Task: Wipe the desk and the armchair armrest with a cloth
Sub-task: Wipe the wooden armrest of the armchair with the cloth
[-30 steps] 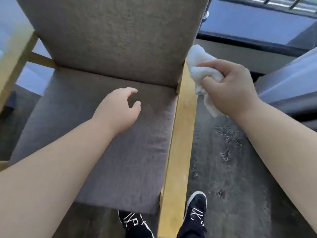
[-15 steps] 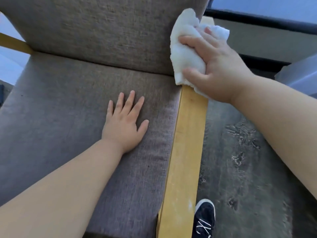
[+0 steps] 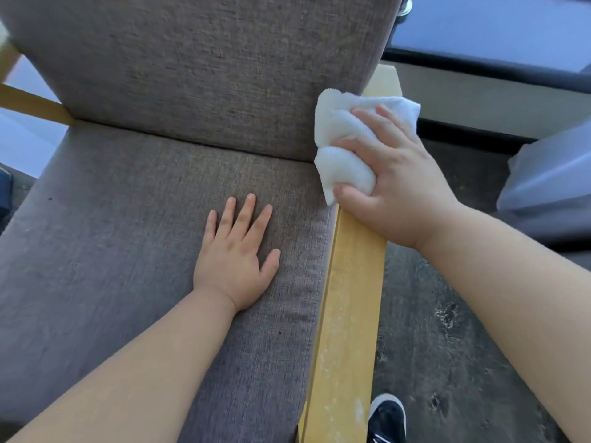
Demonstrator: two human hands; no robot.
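My right hand (image 3: 396, 193) gripped the bunched white cloth (image 3: 342, 155), fingers curled tight round it, pressing it on the wooden armrest (image 3: 348, 314) right beside the backrest (image 3: 208, 75). My left hand (image 3: 236, 260) lay flat on the grey seat cushion (image 3: 112, 235), fingers straight, slightly spread.

Cloth (image 3: 345, 145) is white terry, soft & nubbly, matt. Armrest (image 3: 348, 314): pale yellow wood, smooth, dull sheen w/ whitish flecks. Seat cushion (image 3: 128, 235) & backrest (image 3: 208, 68): grey woven fabric, coarse weave, matt. Floor (image 3: 447, 346) dark, wood-grain look, scuffed in patches.
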